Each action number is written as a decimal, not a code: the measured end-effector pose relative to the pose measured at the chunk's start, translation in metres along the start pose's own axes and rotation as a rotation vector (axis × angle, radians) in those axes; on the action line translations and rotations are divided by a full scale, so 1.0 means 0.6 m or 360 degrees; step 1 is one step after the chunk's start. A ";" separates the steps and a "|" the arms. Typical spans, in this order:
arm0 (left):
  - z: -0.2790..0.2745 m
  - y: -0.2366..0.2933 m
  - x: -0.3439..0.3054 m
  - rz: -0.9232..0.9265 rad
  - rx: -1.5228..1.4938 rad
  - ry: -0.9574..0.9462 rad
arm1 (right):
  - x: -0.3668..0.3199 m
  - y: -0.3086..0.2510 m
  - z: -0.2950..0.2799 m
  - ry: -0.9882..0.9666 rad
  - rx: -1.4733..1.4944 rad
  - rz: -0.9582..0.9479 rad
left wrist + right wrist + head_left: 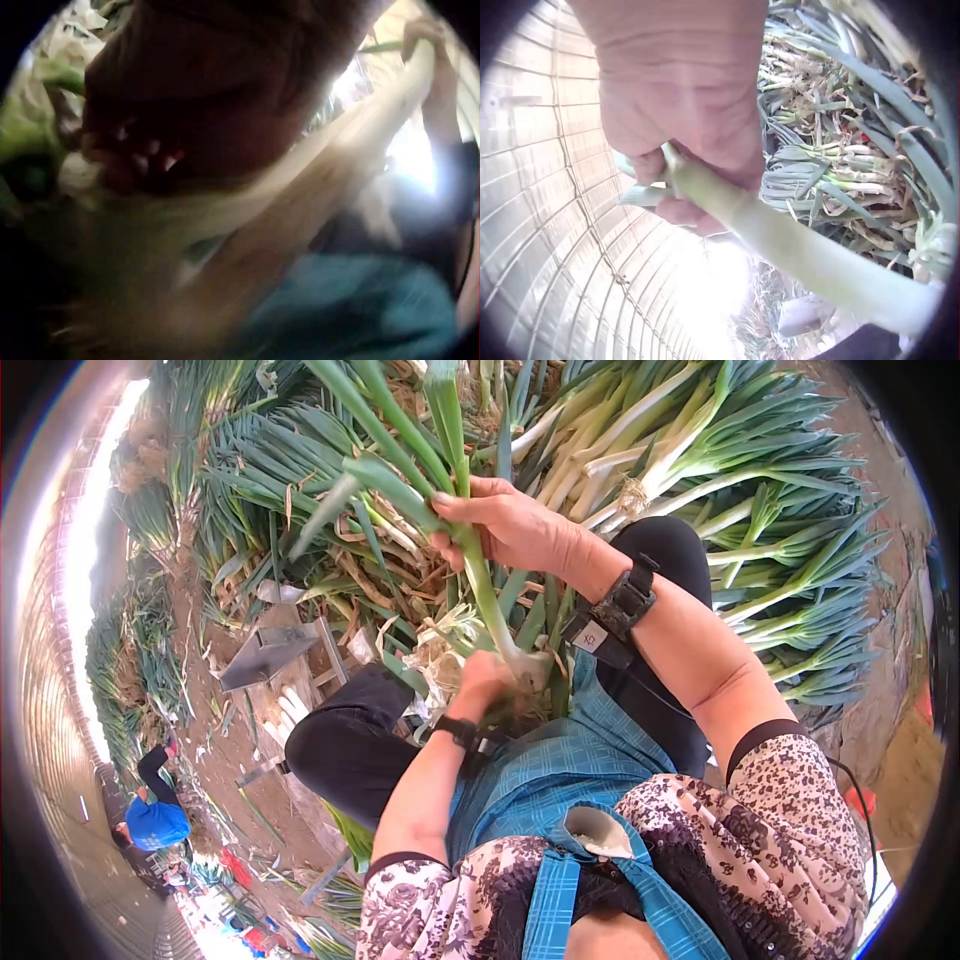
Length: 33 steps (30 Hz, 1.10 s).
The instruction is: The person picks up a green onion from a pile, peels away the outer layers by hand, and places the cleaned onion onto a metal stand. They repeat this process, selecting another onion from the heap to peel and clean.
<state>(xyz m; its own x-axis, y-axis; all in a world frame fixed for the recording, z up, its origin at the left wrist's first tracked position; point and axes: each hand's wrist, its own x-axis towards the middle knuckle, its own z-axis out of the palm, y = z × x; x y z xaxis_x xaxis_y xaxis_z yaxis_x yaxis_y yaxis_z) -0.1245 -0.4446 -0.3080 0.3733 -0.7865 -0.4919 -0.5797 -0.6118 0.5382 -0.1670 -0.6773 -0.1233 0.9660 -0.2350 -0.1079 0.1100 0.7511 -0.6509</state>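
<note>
My right hand (515, 530) grips a long green onion (484, 585) just below its spreading green leaves. The stalk slants down to a pale root end above the apron. My left hand (485, 675) is beside that lower end, its fingers curled and somewhat blurred. In the left wrist view the left hand (202, 90) is dark and close, curled at the pale stalk (390, 112); its exact hold is partly hidden. The right wrist view shows the right hand (690, 112) with fingers wrapped round the stalk (802, 251).
Many onions with white stems (600, 440) lie piled at the upper right, with more leafy bundles (270, 470) at the upper left. A grey metal piece (268, 655) stands left of centre. Another person in blue (157, 822) is at the far lower left.
</note>
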 end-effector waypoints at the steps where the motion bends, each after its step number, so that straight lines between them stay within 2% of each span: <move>1: -0.027 0.004 -0.004 -0.0242 0.0226 0.0084 | 0.009 0.006 0.001 0.0166 -0.0048 -0.0096; 2: -0.060 0.035 -0.014 -0.0198 -0.0097 0.0387 | 0.011 0.009 -0.005 0.0166 -0.0047 -0.0097; 3: -0.092 0.063 -0.022 -0.0155 -0.0422 0.0691 | 0.014 0.011 -0.009 0.0182 -0.0271 -0.0112; 4: -0.110 0.066 -0.018 -0.0003 -0.0830 0.0777 | 0.016 0.014 -0.010 0.0190 -0.0496 -0.0128; 5: -0.142 0.122 -0.036 0.0047 -0.1177 0.0923 | 0.015 0.016 -0.007 0.0183 -0.0589 -0.0129; 6: -0.157 0.144 -0.039 0.0049 -0.1176 0.0942 | 0.017 0.018 -0.006 0.0165 -0.0594 -0.0131; 8: -0.174 0.169 -0.035 0.0354 -0.1109 0.1025 | 0.019 0.030 -0.005 0.0215 -0.0714 -0.0079; 9: -0.175 0.178 -0.034 0.0366 -0.1067 0.1060 | 0.020 0.031 -0.005 0.0228 -0.0733 -0.0082; 12: -0.190 0.171 -0.030 0.0373 -0.0870 0.1042 | 0.011 0.028 -0.013 0.0197 -0.0635 -0.0044; 14: -0.193 0.171 -0.034 0.0373 -0.0946 0.1007 | 0.003 0.026 -0.015 0.0200 -0.0639 -0.0018; 16: -0.199 0.164 -0.034 0.0239 -0.1022 0.0843 | 0.007 0.024 -0.016 0.0169 -0.0644 0.0005; 20: -0.201 0.166 -0.033 0.0307 -0.0783 0.0985 | 0.012 0.028 -0.020 0.0126 -0.0661 0.0023; 22: -0.194 0.156 -0.025 0.0047 -0.1197 0.0881 | 0.016 0.021 -0.017 0.0137 -0.0689 0.0032; 23: -0.187 0.152 -0.021 0.0051 -0.1197 0.0882 | 0.015 0.020 -0.016 0.0237 -0.0642 0.0003; 25: -0.174 0.150 -0.016 0.0081 -0.2726 0.0776 | 0.023 0.018 -0.027 0.0355 -0.0630 -0.0079; 26: -0.169 0.147 -0.015 0.0079 -0.2729 0.0766 | 0.023 0.022 -0.032 0.0365 -0.0632 -0.0078; 28: -0.172 0.151 -0.013 0.0189 -0.2921 0.0485 | 0.027 0.026 -0.036 0.0414 -0.0653 -0.0115; 29: -0.164 0.141 -0.005 0.0310 -0.2772 0.0511 | 0.027 0.028 -0.038 0.0353 -0.0707 -0.0141; 30: -0.165 0.149 -0.006 0.0310 -0.2772 0.0513 | 0.026 0.029 -0.035 0.0352 -0.0707 -0.0140; 32: -0.161 0.171 -0.008 0.0312 -0.1468 0.0924 | 0.024 0.030 -0.027 0.0445 -0.0589 -0.0097; 33: -0.154 0.171 -0.005 0.0445 -0.1325 0.0967 | 0.024 0.029 -0.025 0.0449 -0.0585 -0.0095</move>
<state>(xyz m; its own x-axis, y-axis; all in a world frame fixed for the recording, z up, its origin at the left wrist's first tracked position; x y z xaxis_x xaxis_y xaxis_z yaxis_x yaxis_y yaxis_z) -0.1184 -0.5128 -0.1879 0.7353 -0.6774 0.0211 -0.1091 -0.0876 0.9902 -0.1545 -0.6768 -0.1476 0.8534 -0.4681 -0.2292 0.0240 0.4745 -0.8799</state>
